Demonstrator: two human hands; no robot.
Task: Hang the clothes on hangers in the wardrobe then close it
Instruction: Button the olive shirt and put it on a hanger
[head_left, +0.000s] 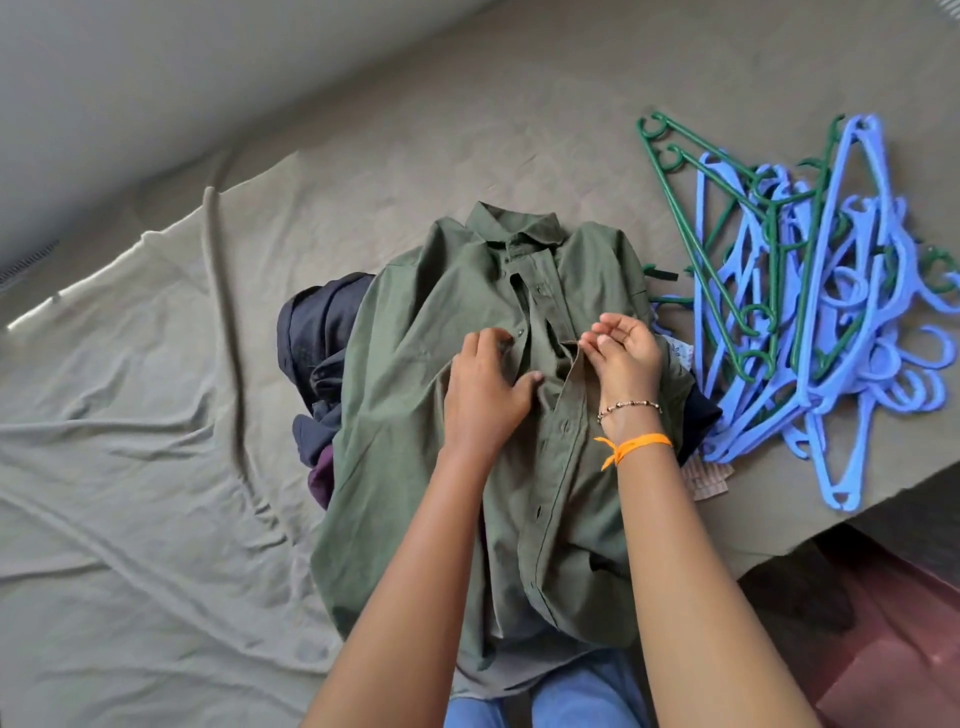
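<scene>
An olive green button shirt (441, 312) lies face up on the bed, collar pointing away from me, on top of a heap of dark clothes (322, 332). My left hand (483, 389) grips the left edge of the shirt's front placket near a button. My right hand (626, 358) pinches the right placket edge with curled fingers. A pile of blue and green plastic hangers (810, 291) lies to the right of the shirt. The wardrobe is out of view.
A wrinkled grey-green bedsheet (130, 415) covers the bed, with a pale wall (130, 78) beyond it. The bed's edge runs at the lower right, where a reddish floor (883, 649) shows. My blue-jeaned legs (571, 696) touch the front edge.
</scene>
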